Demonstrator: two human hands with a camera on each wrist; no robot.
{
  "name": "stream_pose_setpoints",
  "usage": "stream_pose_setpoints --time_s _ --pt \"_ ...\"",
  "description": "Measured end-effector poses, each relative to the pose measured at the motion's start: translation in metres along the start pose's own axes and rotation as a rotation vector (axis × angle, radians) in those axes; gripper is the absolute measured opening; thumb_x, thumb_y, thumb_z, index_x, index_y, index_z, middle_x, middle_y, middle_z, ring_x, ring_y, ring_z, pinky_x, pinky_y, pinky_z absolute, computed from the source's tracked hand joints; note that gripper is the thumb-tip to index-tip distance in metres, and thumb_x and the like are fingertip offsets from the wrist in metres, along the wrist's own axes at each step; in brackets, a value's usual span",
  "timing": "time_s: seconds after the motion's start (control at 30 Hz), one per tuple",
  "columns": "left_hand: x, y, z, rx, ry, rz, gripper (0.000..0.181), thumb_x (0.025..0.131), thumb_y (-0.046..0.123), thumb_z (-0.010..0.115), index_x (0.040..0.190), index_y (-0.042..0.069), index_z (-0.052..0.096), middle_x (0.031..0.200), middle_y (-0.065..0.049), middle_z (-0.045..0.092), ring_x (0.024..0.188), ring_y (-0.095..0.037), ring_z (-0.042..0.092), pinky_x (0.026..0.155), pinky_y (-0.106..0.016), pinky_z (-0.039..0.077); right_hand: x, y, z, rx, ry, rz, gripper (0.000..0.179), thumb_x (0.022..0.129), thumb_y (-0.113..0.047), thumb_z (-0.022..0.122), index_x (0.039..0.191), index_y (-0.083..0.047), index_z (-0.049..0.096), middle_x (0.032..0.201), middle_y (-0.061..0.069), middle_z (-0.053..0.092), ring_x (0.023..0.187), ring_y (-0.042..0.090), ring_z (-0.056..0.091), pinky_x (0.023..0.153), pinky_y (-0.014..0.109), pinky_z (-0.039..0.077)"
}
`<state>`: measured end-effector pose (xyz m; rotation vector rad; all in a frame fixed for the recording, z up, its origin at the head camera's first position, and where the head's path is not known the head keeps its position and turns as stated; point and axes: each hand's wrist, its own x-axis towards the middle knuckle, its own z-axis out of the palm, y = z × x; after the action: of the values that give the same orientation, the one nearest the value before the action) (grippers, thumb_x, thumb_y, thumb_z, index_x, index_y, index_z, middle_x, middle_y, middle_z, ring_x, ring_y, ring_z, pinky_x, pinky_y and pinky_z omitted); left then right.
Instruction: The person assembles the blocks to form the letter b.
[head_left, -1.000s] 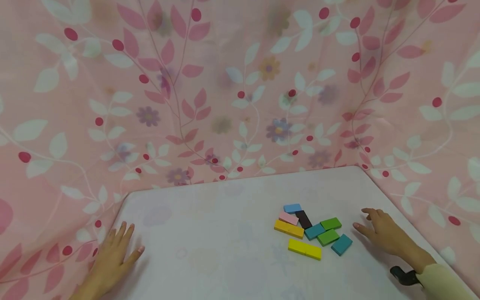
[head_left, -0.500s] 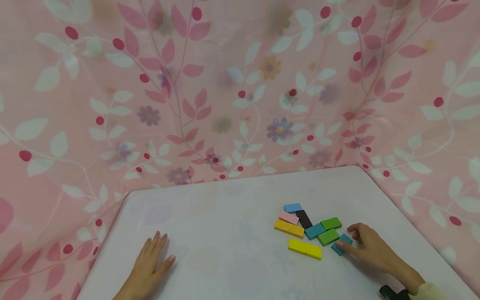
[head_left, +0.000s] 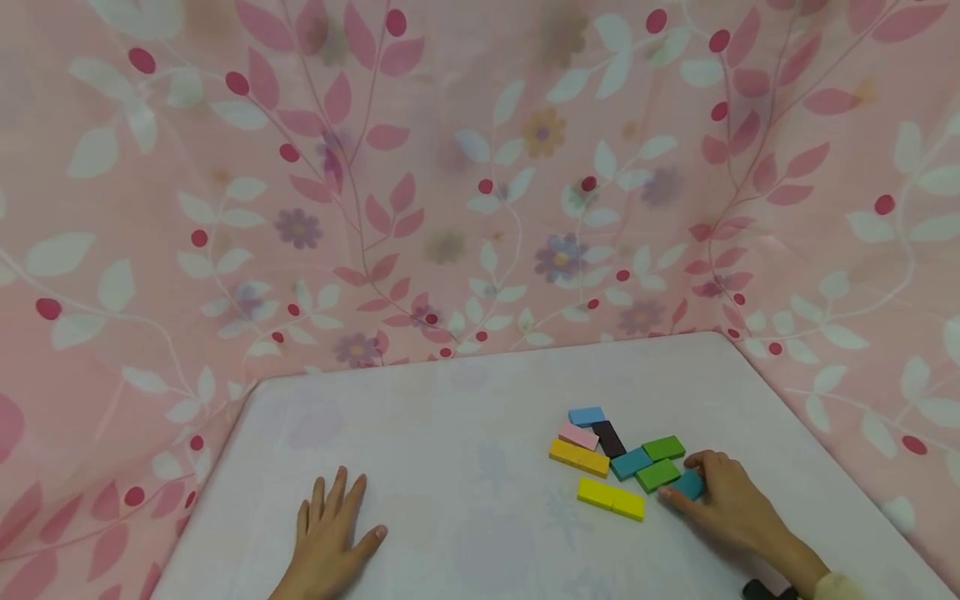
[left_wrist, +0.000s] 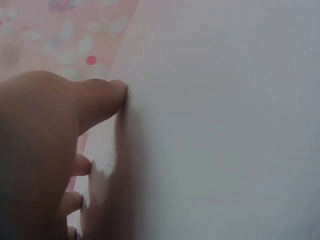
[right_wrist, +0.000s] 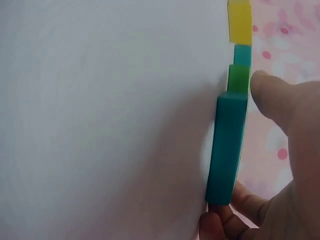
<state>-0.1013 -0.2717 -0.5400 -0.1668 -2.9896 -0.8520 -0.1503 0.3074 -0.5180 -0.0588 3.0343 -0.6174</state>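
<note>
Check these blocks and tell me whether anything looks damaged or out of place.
No damage stands out. Only the bright yellow bar looks slightly stray, lying apart from the other blocks.

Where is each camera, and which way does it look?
Head: on the person's head, facing forward and down at the table, blocks and flowery cloth; left hand and right hand show.
Left wrist: on that wrist, facing table and flowery cloth; left thumb and fingertips show.
Right wrist: on that wrist, facing the teal block and blocks beyond; right thumb and fingers show.
Shared: head and right wrist both show the teal block.
</note>
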Motion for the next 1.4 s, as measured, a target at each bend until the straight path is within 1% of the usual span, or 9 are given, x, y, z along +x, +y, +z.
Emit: stream_pose_setpoints --time_s 0.13,0.23,0.37,0.5,0.7,0.93,1.13,1.27,1.4 --pt "-0.001 0.000 0.001 -0.003 0.002 -0.029 0.090 0.098 0.057 0.068 0.163 0.004 0.037 0.172 -0.035 0.013 0.154 -0.066 0.000 0.117 -0.081 -0.006 0.000 -0.004 0.002 -0.010 0.007 0.016 0.088 0.086 -0.074 0.073 0.125 0.004 0.057 0.112 0.020 0.063 0.094 0.028 0.054 0.078 0.044 0.054" --pt "-0.001 0.001 0.001 -0.006 0.005 -0.033 0.090 0.097 0.058 0.068 0.163 0.004 0.037 0.173 -0.034 0.013 0.155 -0.064 0.000 0.118 -0.080 -0.007 0.000 -0.005 0.004 -0.013 0.016 0.020 0.086 0.087 -0.074 0.072 0.123 0.002 0.058 0.114 0.022 0.063 0.095 0.030 0.055 0.079 0.048 0.055" --pt "-0.001 0.000 0.000 -0.011 0.004 -0.038 0.091 0.097 0.058 0.069 0.163 0.004 0.037 0.173 -0.034 0.013 0.155 -0.064 0.000 0.118 -0.080 -0.006 -0.001 -0.006 0.005 -0.019 0.023 0.019 0.081 0.089 -0.072 0.072 0.123 0.000 0.058 0.115 0.024 0.062 0.096 0.032 0.055 0.078 0.048 0.054" --pt "-0.001 0.000 0.000 -0.023 -0.007 -0.052 0.091 0.097 0.058 0.069 0.163 0.004 0.037 0.173 -0.034 0.012 0.155 -0.064 -0.001 0.118 -0.080 -0.007 -0.001 -0.008 0.004 -0.033 0.018 0.017 0.083 0.089 -0.073 0.071 0.126 0.000 0.057 0.117 0.026 0.061 0.097 0.033 0.055 0.078 0.049 0.055" --pt "-0.002 -0.001 0.000 -0.024 -0.001 -0.049 0.091 0.097 0.058 0.068 0.163 0.004 0.038 0.173 -0.033 0.013 0.156 -0.063 0.000 0.119 -0.079 -0.007 -0.002 -0.012 0.002 -0.052 0.003 0.028 0.087 0.087 -0.075 0.071 0.127 0.000 0.057 0.115 0.026 0.061 0.097 0.034 0.055 0.079 0.053 0.056" --pt "-0.001 -0.002 0.001 -0.024 0.004 -0.043 0.090 0.097 0.058 0.068 0.163 0.005 0.039 0.173 -0.033 0.014 0.156 -0.062 0.000 0.119 -0.079 -0.007 -0.003 -0.012 0.003 -0.064 0.019 0.036 0.082 0.086 -0.072 0.074 0.124 -0.001 0.061 0.112 0.026 0.061 0.095 0.034 0.055 0.078 0.053 0.056" --pt "0.000 -0.002 0.001 -0.029 0.000 -0.048 0.090 0.096 0.058 0.069 0.162 0.004 0.040 0.173 -0.033 0.014 0.156 -0.063 0.000 0.119 -0.079 -0.007 -0.007 -0.009 0.004 -0.037 0.037 0.034 0.086 0.084 -0.071 0.077 0.126 0.002 0.058 0.113 0.027 0.062 0.096 0.034 0.056 0.086 0.058 0.057" --pt "0.000 -0.002 0.001 -0.030 0.002 -0.053 0.090 0.096 0.058 0.070 0.162 0.003 0.041 0.173 -0.033 0.015 0.156 -0.063 0.001 0.119 -0.079 -0.006 -0.009 -0.007 0.004 -0.003 0.030 0.027 0.092 0.083 -0.069 0.079 0.131 0.005 0.055 0.119 0.027 0.063 0.101 0.034 0.056 0.093 0.061 0.054" --pt "0.000 -0.004 0.002 -0.035 0.011 -0.054 0.088 0.097 0.056 0.070 0.161 0.003 0.041 0.172 -0.033 0.017 0.155 -0.064 0.003 0.119 -0.079 -0.006 -0.012 -0.005 0.003 0.011 0.022 0.005 0.094 0.082 -0.067 0.082 0.135 0.006 0.054 0.125 0.025 0.063 0.105 0.034 0.056 0.095 0.062 0.054"
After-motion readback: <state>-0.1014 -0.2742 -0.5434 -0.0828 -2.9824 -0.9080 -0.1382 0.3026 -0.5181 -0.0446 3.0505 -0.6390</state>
